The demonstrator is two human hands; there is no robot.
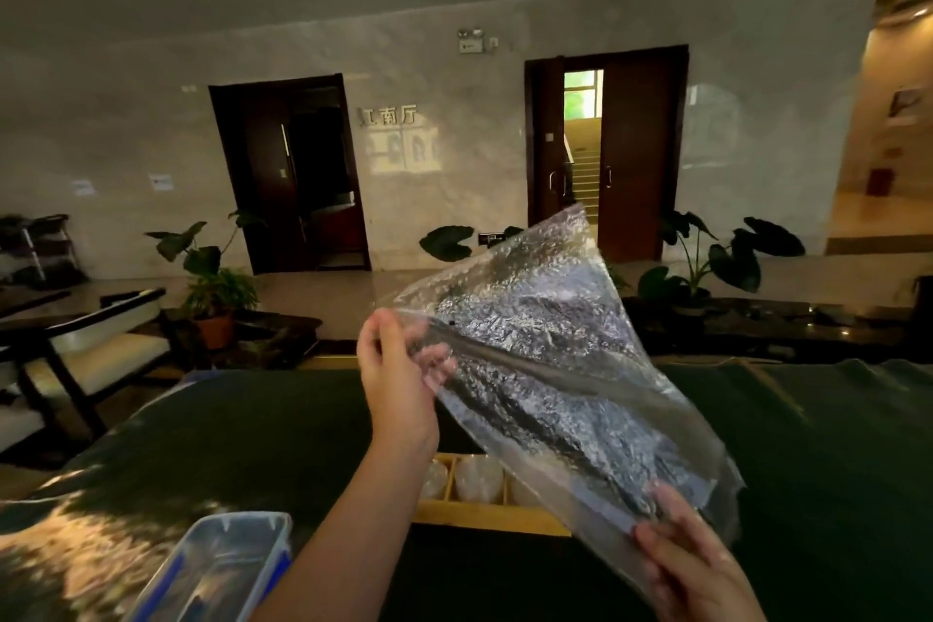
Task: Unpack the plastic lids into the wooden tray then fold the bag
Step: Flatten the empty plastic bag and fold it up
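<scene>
I hold a clear, crinkled plastic bag (550, 369) stretched out in the air above the table. My left hand (399, 374) pinches its upper left edge. My right hand (691, 566) grips its lower right corner near the frame's bottom. The bag looks flat, with nothing visible inside. Below it on the dark green tablecloth stands the wooden tray (479, 515), partly hidden by the bag and my left forearm. Clear plastic lids (477, 477) sit upright in its compartments.
A clear plastic box with blue clips (217, 566) stands at the near left of the table (227, 439). Chairs (86, 349) stand off to the left, potted plants and two dark doorways line the far wall.
</scene>
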